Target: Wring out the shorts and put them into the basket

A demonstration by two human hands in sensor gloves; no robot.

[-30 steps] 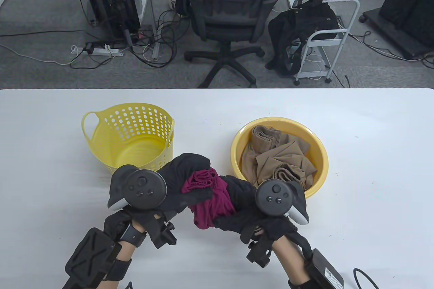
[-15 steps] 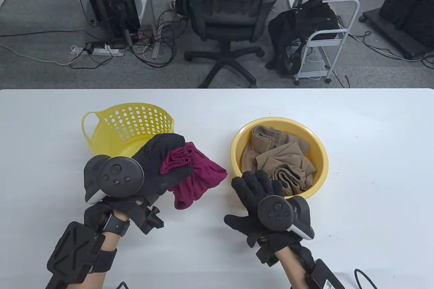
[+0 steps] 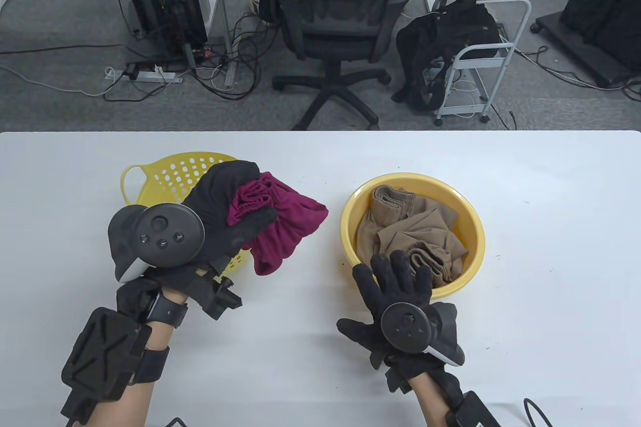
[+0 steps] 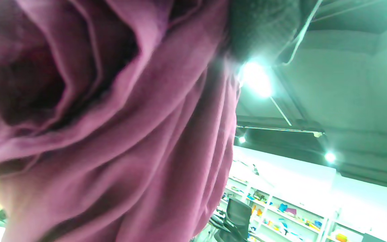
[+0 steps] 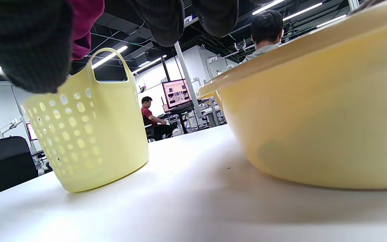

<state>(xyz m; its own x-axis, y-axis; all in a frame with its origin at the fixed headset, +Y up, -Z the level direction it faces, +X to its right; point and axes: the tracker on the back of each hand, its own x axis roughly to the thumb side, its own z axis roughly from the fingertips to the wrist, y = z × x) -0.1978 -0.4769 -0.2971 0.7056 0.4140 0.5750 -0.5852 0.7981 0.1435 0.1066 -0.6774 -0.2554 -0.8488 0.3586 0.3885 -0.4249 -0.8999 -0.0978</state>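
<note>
Table view showed a white bench [image 3: 551,227] seen from above, with two hands in black sensor gloves entering from the bottom edge. On the left, the left hand [image 3: 220,217] was raised over a yellow perforated basket [image 3: 165,171], its fingers [image 3: 253,224] curled around a bunched pair of maroon shorts [image 3: 285,227]. The shorts hung from the grip, draping past the basket's right rim and above the bench. A round tracker [image 3: 163,234] sat on the back of that hand.

On the right, the right hand [image 3: 395,292] lay low over the bench, its fingers [image 3: 400,267] straight and spread, holding nothing, with the fingertips at the near rim of a yellow bowl [image 3: 475,242]. Crumpled tan cloth [image 3: 410,232] filled the bowl. The basket and the bowl stood apart, side by side.

Left wrist view was almost filled by folds of the maroon fabric [image 4: 119,134], close to the lens, with ceiling lights behind.

Right wrist view, from bench level, showed the basket [image 5: 92,134] standing upright on the left and the bowl's wall [image 5: 314,117] on the right, with dark gloved fingertips [image 5: 166,23] hanging in from the top edge
</note>
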